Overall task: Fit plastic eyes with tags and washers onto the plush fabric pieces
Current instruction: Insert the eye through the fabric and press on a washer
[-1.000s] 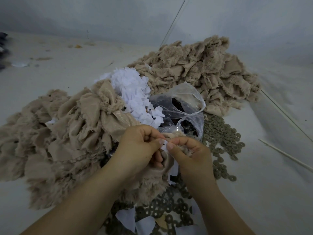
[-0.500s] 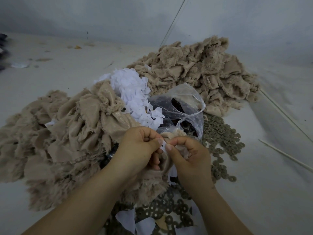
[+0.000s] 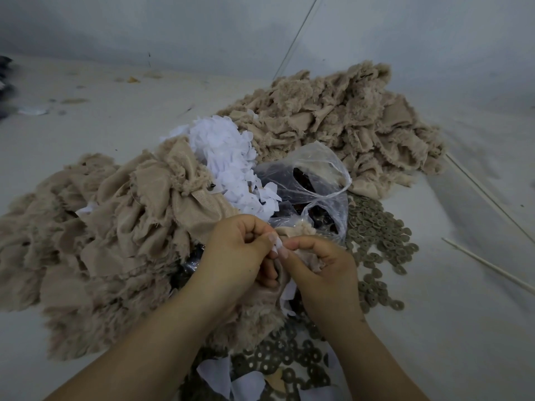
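Sprawling across the floor, tan fabric heaps (image 3: 121,227) surround both hands. Left hand (image 3: 234,256) and right hand (image 3: 324,270) meet, pinching one limp plush piece (image 3: 292,231) and a flimsy white tag (image 3: 277,245); grip it near the edge, firmly.

Change over the last second: the left hand (image 3: 240,253) and right hand (image 3: 324,270) have drawn closer over the plush piece (image 3: 292,231); the white tag (image 3: 277,245) between their fingertips shows less; the right thumb lies further left.
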Demonstrator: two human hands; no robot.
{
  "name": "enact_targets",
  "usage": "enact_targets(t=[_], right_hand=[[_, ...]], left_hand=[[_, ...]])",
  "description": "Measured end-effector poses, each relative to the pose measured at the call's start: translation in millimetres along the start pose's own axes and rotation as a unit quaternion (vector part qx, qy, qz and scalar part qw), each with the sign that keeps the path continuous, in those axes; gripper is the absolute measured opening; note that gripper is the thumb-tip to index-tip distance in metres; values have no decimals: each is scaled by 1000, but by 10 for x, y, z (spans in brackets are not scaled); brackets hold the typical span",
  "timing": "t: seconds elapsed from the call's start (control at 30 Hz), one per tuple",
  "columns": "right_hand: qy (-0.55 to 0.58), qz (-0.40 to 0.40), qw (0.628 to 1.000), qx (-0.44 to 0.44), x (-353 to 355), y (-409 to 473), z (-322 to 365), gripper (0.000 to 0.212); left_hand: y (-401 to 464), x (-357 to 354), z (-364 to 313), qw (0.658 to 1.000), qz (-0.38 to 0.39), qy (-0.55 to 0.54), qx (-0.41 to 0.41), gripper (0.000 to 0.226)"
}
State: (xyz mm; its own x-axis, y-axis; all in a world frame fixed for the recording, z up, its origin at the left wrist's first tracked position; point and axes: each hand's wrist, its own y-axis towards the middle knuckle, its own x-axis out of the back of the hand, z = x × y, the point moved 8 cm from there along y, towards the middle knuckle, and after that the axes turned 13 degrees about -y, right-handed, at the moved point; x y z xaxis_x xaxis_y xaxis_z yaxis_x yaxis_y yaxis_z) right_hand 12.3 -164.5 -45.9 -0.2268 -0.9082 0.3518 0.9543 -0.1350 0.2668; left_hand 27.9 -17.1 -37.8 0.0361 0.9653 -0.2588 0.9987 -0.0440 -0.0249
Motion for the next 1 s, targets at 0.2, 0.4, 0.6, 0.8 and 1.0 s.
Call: enact_targets(t=[0.2, 0.4, 0.6, 0.8, 1.0], right_hand=[[-5, -4, 1000, 7, 22, -5, 17, 9], [2, -10, 1000, 10, 49, -14, 37, 19], [-12, -22, 1000, 4, 33, -21, 34, 26], [-12, -24, 1000, 7, 22, -42, 37, 25], [5, -33, 999, 3, 21, -33, 53, 26]], left_hand=[[14, 26, 43, 1000, -13, 10, 10, 25], [34, 4, 53, 999, 9, 0, 33, 18], [8, -30, 130, 998, 4, -26, 51, 21], [32, -4, 187, 995, -5, -56, 86, 21], [4, -45, 244, 978, -22, -164, 128, 28]])
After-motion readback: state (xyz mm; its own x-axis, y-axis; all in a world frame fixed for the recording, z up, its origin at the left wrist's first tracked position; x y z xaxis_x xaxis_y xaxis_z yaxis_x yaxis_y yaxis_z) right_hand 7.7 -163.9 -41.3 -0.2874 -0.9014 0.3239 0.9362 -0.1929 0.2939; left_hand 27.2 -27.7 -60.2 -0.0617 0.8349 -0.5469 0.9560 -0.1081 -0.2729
